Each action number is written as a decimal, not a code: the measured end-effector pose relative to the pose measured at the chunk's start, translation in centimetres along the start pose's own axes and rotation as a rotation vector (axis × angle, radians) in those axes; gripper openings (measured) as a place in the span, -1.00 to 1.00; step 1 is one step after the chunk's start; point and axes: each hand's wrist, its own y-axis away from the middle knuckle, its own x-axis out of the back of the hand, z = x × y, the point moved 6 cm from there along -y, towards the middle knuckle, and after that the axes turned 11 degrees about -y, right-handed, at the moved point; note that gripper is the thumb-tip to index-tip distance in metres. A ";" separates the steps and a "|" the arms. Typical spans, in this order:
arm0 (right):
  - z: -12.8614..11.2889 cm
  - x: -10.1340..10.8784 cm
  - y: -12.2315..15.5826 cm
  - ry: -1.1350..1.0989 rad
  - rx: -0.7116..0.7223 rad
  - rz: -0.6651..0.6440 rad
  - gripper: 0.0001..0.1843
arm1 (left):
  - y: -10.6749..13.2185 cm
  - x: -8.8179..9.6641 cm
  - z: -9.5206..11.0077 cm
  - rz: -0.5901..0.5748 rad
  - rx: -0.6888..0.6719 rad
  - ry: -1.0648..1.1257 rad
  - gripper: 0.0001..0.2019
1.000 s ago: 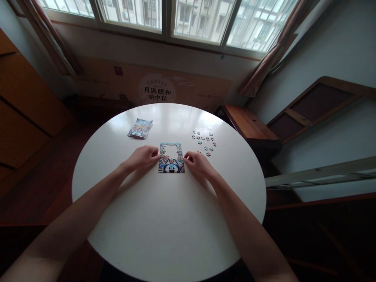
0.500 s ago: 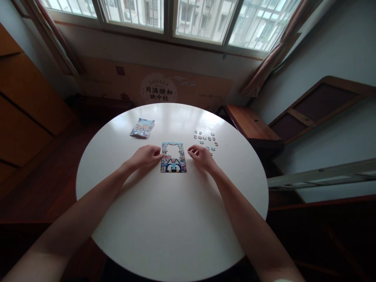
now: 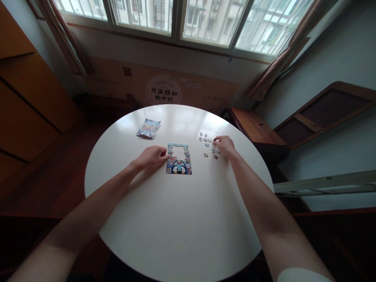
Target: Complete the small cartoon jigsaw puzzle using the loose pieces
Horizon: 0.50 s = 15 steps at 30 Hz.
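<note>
A partly assembled jigsaw puzzle lies flat on the round white table. It shows a blue and white cartoon face at the bottom and a pale gap in its upper middle. My left hand is closed, fingers curled, with its thumb and fingertips at the puzzle's left edge. To the right, my right hand is over the loose jigsaw pieces, thumb and forefinger pinched together on what looks like one piece. The hand partly hides the pieces beneath it.
A colourful printed packet lies at the back left of the table. Beyond it are a low wall with a printed board and a barred window. A wooden desk stands close behind the table's right side.
My right hand has moved right and away from the puzzle's right edge to the loose pieces. My left hand stays by the puzzle. The whole view has shifted slightly.
</note>
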 end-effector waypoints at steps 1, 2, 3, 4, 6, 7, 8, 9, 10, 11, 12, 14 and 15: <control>0.0 -0.1 -0.1 0.019 0.004 -0.001 -0.72 | 0.0 0.0 0.0 0.001 0.001 0.001 -0.65; 0.0 -0.2 -0.2 0.032 0.006 -0.001 -0.74 | 0.0 0.0 0.0 0.001 0.001 0.002 -0.65; 0.1 -0.2 -0.3 0.039 0.005 0.000 -0.75 | 0.0 0.0 0.0 0.000 0.001 0.005 -0.65; 0.2 -0.2 -0.4 0.039 0.001 -0.001 -0.77 | 0.0 0.0 0.0 -0.001 -0.001 0.007 -0.65; 0.4 -0.1 -0.6 0.018 -0.012 -0.008 -0.77 | 0.0 -0.1 0.0 -0.003 -0.004 0.010 -0.65; 0.5 -0.2 -0.7 -0.001 -0.021 -0.016 -0.77 | 0.0 -0.1 0.0 -0.002 -0.003 0.008 -0.65; 0.7 -0.2 -0.8 -0.021 -0.031 -0.028 -0.77 | 0.0 -0.1 -0.1 -0.001 -0.003 0.006 -0.65; 0.8 -0.2 -0.9 -0.044 -0.040 -0.045 -0.77 | 0.0 -0.1 -0.1 0.001 -0.004 0.003 -0.66; 1.0 -0.3 -1.0 -0.066 -0.050 -0.065 -0.78 | 0.0 -0.1 -0.1 0.002 -0.005 -0.001 -0.66; 1.1 -0.4 -1.1 -0.089 -0.062 -0.087 -0.79 | 0.0 -0.1 -0.1 0.002 -0.008 -0.004 -0.66; 1.2 -0.5 -1.1 -0.113 -0.072 -0.109 -0.80 | 0.0 -0.1 -0.1 0.001 -0.011 -0.006 -0.66; 1.4 -0.5 -1.1 -0.156 -0.082 -0.141 -0.80 | 0.0 -0.1 0.0 -0.005 -0.012 -0.011 -0.65; 1.4 -0.5 -1.1 -0.170 -0.082 -0.144 -0.78 | 0.0 -0.1 0.0 -0.007 -0.011 -0.013 -0.65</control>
